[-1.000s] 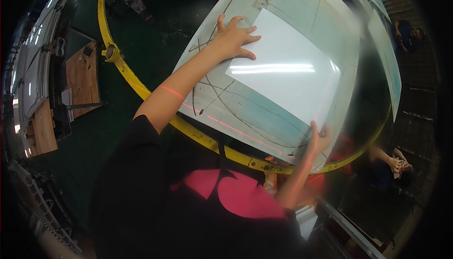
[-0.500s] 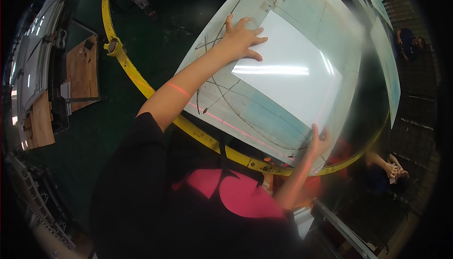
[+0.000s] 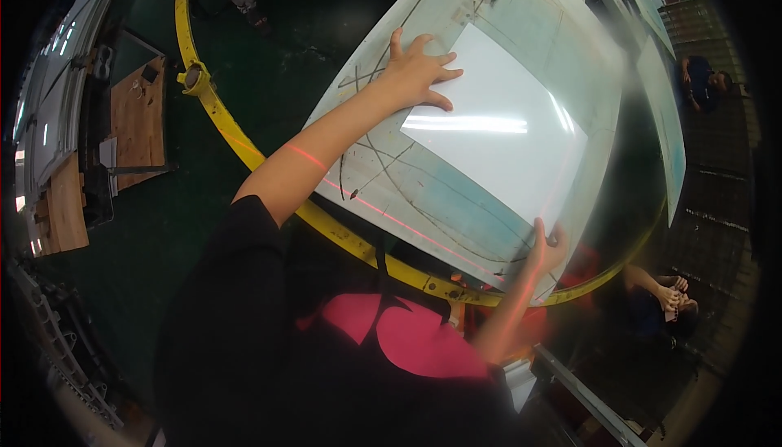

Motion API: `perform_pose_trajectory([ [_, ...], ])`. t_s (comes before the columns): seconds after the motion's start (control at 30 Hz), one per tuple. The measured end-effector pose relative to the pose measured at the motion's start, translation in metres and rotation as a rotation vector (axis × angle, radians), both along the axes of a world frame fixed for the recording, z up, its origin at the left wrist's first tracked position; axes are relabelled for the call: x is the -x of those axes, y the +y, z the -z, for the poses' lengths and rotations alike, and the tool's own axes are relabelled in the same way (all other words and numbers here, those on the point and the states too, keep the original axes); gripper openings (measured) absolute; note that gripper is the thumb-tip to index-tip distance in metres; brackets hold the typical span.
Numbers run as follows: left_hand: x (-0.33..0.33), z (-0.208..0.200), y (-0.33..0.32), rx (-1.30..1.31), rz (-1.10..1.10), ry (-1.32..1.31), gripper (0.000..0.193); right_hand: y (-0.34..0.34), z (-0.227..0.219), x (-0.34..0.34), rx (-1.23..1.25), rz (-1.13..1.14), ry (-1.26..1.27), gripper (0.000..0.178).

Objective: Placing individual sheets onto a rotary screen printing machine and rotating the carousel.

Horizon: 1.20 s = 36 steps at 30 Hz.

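Glare streaks the white sheet (image 3: 507,93); the view's edges bend into darkness; the right hand (image 3: 551,253) seems hazy.

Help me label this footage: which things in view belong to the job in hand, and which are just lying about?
In the job, it seems:
- white sheet, left hand at its left edge, right hand at its lower corner
- pale panel beneath it

Apparently lying about:
- brown board, far left
- metal bar, lower right

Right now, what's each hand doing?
Left hand: open, at the edge of the white sheet.
Right hand: at its near corner; grip cannot be told.
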<state>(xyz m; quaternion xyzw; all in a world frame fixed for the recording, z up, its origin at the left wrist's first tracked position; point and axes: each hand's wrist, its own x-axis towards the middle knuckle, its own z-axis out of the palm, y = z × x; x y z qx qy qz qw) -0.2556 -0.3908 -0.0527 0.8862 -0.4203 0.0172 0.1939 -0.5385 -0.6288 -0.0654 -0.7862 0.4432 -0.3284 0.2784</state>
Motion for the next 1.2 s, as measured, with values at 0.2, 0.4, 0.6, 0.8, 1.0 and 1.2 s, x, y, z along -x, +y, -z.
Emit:
perform_pose_trajectory([
  [0.2, 0.001, 0.001, 0.001, -0.029, -0.008, 0.012, 0.06, 0.003, -0.002, 0.0, 0.048, 0.025, 0.072, 0.047],
  [0.4, 0.001, -0.001, 0.0, -0.028, -0.01, 0.002, 0.06, -0.005, 0.007, 0.003, 0.019, 0.009, 0.022, 0.047],
  [0.6, 0.002, -0.003, 0.0, -0.039, -0.008, 0.019, 0.06, 0.006, -0.011, -0.001, 0.0, 0.045, 0.179, 0.046],
  [0.8, 0.004, -0.006, 0.001, -0.077, -0.003, 0.003, 0.061, 0.001, -0.005, 0.005, 0.015, 0.052, 0.276, 0.05],
  [1.0, 0.003, -0.018, -0.008, -0.222, -0.013, -0.026, 0.061, -0.009, -0.008, 0.0, -0.045, 0.025, 0.341, 0.049],
  [1.2, 0.004, -0.024, -0.019, -0.358, -0.047, -0.08, 0.06, -0.022, 0.002, 0.003, -0.097, 0.0, 0.324, 0.053],
])
